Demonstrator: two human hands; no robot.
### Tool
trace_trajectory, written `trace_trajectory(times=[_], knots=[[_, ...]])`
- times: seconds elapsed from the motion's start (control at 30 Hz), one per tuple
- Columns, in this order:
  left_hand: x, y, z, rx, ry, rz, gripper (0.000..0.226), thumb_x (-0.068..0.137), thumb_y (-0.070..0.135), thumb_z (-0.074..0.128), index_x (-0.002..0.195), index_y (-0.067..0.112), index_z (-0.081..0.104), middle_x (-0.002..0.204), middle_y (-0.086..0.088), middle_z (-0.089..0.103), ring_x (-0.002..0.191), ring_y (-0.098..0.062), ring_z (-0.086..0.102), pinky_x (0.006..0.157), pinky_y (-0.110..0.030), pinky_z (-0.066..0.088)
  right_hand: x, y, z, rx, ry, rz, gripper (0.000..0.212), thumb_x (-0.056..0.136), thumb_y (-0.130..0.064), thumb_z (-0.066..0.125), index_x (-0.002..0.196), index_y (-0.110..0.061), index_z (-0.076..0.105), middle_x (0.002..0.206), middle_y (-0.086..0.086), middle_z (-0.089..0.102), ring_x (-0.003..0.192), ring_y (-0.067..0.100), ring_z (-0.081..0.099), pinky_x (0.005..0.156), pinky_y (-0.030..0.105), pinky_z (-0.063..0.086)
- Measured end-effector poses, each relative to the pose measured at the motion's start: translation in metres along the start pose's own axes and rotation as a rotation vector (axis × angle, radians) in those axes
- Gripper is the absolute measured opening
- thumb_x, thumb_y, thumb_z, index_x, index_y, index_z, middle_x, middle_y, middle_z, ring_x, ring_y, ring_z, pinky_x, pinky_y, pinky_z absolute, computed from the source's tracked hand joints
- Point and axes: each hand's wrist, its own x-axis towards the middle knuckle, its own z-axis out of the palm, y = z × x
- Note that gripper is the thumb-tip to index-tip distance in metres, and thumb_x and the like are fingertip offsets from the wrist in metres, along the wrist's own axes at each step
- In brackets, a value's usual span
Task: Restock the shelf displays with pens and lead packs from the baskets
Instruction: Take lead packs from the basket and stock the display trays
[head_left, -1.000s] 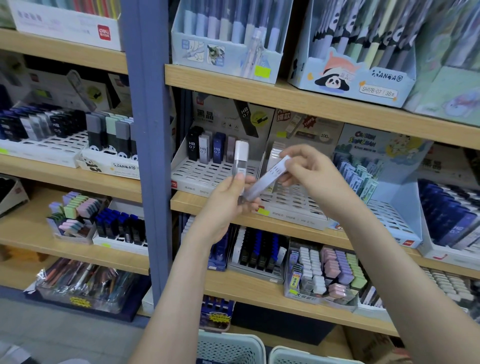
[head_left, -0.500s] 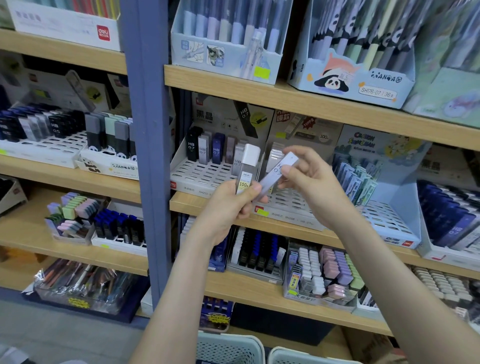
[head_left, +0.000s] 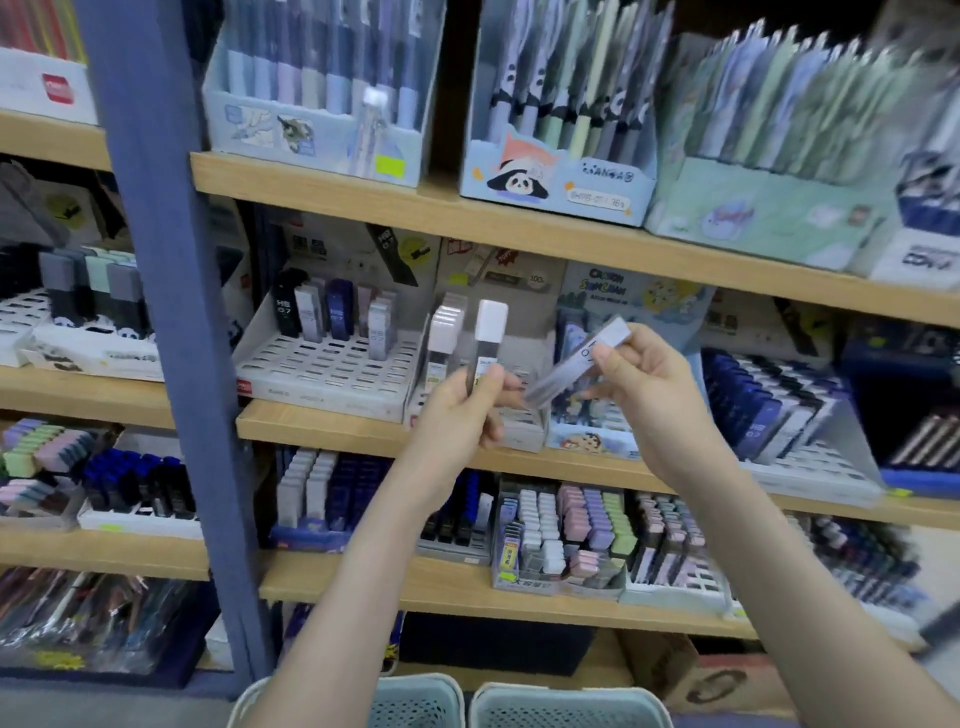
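My left hand (head_left: 467, 415) grips a clear lead pack with a white cap (head_left: 487, 338), held upright in front of the middle shelf. My right hand (head_left: 639, 384) pinches a second lead pack (head_left: 576, 364), greyish and tilted, a little to the right of the first. Behind the packs stands a white slotted display tray (head_left: 332, 364) with a few lead packs at its back. A second tray (head_left: 519, 426) with white-capped packs (head_left: 447, 327) sits directly behind my left hand. Two pale baskets (head_left: 415, 699) show at the bottom edge.
A blue upright post (head_left: 161, 312) divides the shelving on the left. Pen display boxes (head_left: 556, 171) line the shelf above. Trays of lead packs and erasers (head_left: 566, 540) fill the shelf below. A blue tray of dark packs (head_left: 769, 415) sits at right.
The hands have drawn apart: the right hand carried its pack to the right, away from the left hand's upright pack. The view has shifted closer and slightly right.
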Motion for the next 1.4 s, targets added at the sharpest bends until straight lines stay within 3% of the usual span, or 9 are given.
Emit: trace_trajectory(times=[0.23,0.43,0.6,0.73,0.93,1.03,1.17,1.3,1.4], knots=[[-0.006,-0.011,0.094,0.034,-0.175,-0.020,0.013,0.096,0.015,0.056,0.084,0.018,0.057,0.065,0.008,0.066,0.051,-0.004,0.050,0.050,-0.018,0.042,-0.039,0.003,-0.125,-0.138,0.299,-0.052,0.005,0.097,-0.013,0.052,0.094,-0.014,0.055,0.070,-0.009,0.065,0.066,0.008,0.059,0.066,0.023,0.049],[0.002,-0.021,0.162,0.076,-0.265,-0.049,0.014,0.096,0.008,0.054,0.084,0.015,0.057,0.065,0.005,0.065,0.051,-0.007,0.052,0.050,-0.018,0.043,-0.059,0.019,-0.220,-0.233,0.462,-0.030,0.014,0.098,-0.013,0.050,0.090,-0.023,0.055,0.089,0.002,0.065,0.090,0.021,0.065,0.083,0.036,0.052],[0.015,-0.035,0.199,0.083,-0.291,-0.066,0.015,0.097,0.008,0.054,0.083,0.014,0.059,0.062,0.005,0.065,0.052,-0.008,0.053,0.049,-0.019,0.041,-0.044,0.046,-0.253,-0.294,0.400,0.025,0.019,0.098,-0.005,0.047,0.087,-0.018,0.053,0.079,-0.001,0.067,0.085,0.017,0.065,0.088,0.041,0.054],[0.025,-0.044,0.215,0.054,-0.266,-0.083,0.011,0.096,0.008,0.054,0.086,0.012,0.059,0.061,0.004,0.064,0.050,-0.008,0.053,0.049,-0.018,0.041,-0.025,0.061,-0.265,-0.381,0.271,0.043,0.015,0.097,-0.010,0.048,0.090,-0.022,0.054,0.092,0.012,0.066,0.094,0.024,0.064,0.090,0.050,0.051],[0.029,-0.049,0.223,0.026,-0.290,-0.095,0.012,0.096,0.009,0.055,0.085,0.012,0.058,0.063,0.003,0.063,0.052,-0.009,0.053,0.051,-0.020,0.044,-0.005,0.059,-0.276,-0.490,0.088,0.064,0.015,0.098,-0.009,0.047,0.102,-0.021,0.056,0.086,-0.009,0.066,0.083,0.009,0.062,0.069,0.018,0.049],[0.030,-0.051,0.225,0.044,-0.290,-0.091,0.012,0.096,0.010,0.054,0.085,0.013,0.058,0.063,0.004,0.064,0.053,-0.009,0.054,0.052,-0.020,0.045,-0.004,0.058,-0.276,-0.456,0.072,0.066,0.021,0.098,-0.006,0.047,0.097,-0.024,0.057,0.079,-0.013,0.066,0.078,0.007,0.062,0.065,0.018,0.051],[0.029,-0.055,0.228,0.058,-0.283,-0.089,0.012,0.096,0.011,0.055,0.086,0.015,0.059,0.061,0.005,0.064,0.053,-0.009,0.055,0.055,-0.024,0.044,-0.009,0.070,-0.271,-0.526,0.039,0.104,0.016,0.097,-0.006,0.049,0.105,-0.017,0.058,0.090,-0.003,0.067,0.084,0.015,0.063,0.068,0.019,0.052],[0.027,-0.057,0.230,0.067,-0.291,-0.070,0.013,0.097,0.009,0.054,0.086,0.014,0.059,0.062,0.006,0.064,0.053,-0.009,0.055,0.056,-0.024,0.045,-0.009,0.080,-0.268,-0.647,0.165,0.070,0.009,0.092,-0.010,0.058,0.098,-0.017,0.056,0.090,0.001,0.060,0.082,0.012,0.055,0.067,0.007,0.041],[0.024,-0.055,0.230,0.063,-0.295,-0.072,0.013,0.096,0.008,0.054,0.086,0.014,0.060,0.062,0.006,0.064,0.054,-0.009,0.055,0.055,-0.021,0.046,-0.015,0.080,-0.263,-0.648,0.262,0.049,0.024,0.089,-0.012,0.065,0.103,-0.020,0.048,0.085,0.001,0.056,0.078,0.008,0.052,0.066,0.005,0.039]])
